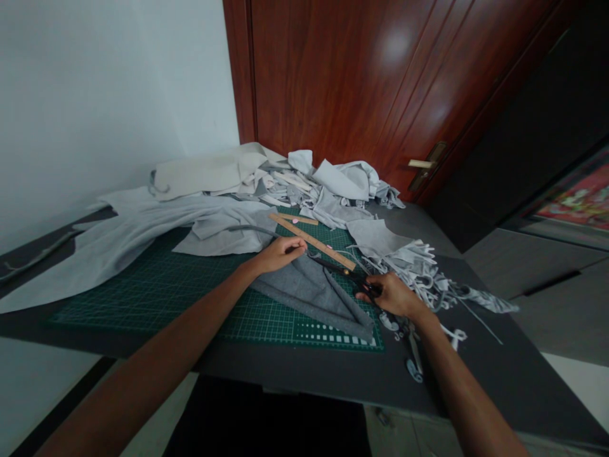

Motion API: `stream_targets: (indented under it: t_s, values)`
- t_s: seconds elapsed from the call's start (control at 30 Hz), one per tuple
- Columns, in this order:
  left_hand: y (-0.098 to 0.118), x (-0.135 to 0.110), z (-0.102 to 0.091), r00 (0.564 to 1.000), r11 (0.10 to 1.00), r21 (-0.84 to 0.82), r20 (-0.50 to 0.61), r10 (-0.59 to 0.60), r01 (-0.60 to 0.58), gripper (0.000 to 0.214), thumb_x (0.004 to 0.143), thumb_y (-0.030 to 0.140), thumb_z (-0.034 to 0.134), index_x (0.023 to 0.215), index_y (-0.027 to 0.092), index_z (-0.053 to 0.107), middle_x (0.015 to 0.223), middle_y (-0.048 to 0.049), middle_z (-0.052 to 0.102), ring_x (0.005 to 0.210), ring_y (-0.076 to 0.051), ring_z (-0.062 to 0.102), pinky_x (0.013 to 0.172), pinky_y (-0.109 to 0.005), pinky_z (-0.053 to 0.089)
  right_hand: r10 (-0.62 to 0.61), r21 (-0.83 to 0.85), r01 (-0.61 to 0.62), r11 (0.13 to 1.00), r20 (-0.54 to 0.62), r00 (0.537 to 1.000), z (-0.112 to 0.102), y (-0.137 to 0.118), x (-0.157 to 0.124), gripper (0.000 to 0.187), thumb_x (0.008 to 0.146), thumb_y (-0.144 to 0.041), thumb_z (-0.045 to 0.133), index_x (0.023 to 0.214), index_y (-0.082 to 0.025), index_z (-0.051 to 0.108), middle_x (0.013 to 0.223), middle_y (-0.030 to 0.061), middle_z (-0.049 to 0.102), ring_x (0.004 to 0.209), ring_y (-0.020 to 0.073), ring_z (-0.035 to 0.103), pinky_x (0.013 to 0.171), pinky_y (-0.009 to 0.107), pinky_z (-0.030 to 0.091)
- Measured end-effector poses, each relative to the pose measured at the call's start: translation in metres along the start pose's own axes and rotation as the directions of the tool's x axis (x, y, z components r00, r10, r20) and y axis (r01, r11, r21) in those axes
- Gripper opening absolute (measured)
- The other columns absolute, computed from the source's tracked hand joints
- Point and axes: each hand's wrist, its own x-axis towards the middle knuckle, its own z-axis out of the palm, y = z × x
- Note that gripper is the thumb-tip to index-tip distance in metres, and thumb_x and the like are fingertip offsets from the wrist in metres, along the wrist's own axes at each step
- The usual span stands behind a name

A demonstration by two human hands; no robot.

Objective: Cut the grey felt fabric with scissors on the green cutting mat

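My left hand point(284, 253) pinches the upper edge of a dark grey piece of fabric point(314, 289), which lies on the green cutting mat point(157, 295). In my right hand point(392, 294) is a pair of black scissors point(346, 271), its fingers wrapped round the handles. The blades point left along the top edge of the fabric, with their tips close to my left hand. Whether the blades are apart I cannot tell. A narrow grey strip point(252, 228) runs leftward from my left hand over pale grey cloth point(233, 238).
Beyond the fabric lie two wooden rulers point(314, 242). Pale fabric pieces point(204, 174) are heaped along the back, and cut scraps point(423, 270) lie at the right. Near the front edge, small metal tools point(415, 355) rest beside my right forearm. A wooden door point(333, 76) stands behind the table.
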Motion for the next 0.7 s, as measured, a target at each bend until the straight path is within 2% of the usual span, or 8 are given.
stream_targets:
  t_s: [0.43, 0.7]
  values:
    - [-0.0049, 0.0016, 0.0013, 1.0, 1.0, -0.026, 0.005, 0.018, -0.018, 0.03, 0.098, 0.042, 0.048, 0.09, 0.016, 0.061, 0.076, 0.0015, 0.056, 0.07, -0.012, 0.052, 0.065, -0.023, 0.038, 0.006, -0.007, -0.007, 1.0, -0.013, 1.0, 0.0004, -0.0053, 0.0012, 0.037, 0.085, -0.049, 0.066, 0.067, -0.017, 0.058, 0.057, -0.0012, 0.054, 0.052, 0.0116, 0.045, 0.051, 0.024, 0.03]
    - [-0.0039, 0.0015, 0.0011, 1.0, 1.0, -0.029, 0.0, 0.003, -0.003, 0.03, 0.097, 0.043, 0.049, 0.09, 0.016, 0.061, 0.074, 0.002, 0.055, 0.068, -0.012, 0.052, 0.064, -0.023, 0.038, -0.022, -0.03, 0.021, 0.999, -0.029, 0.999, 0.0031, -0.0008, 0.002, 0.044, 0.085, -0.055, 0.066, 0.064, -0.018, 0.056, 0.056, -0.0016, 0.053, 0.052, 0.0111, 0.042, 0.051, 0.025, 0.028]
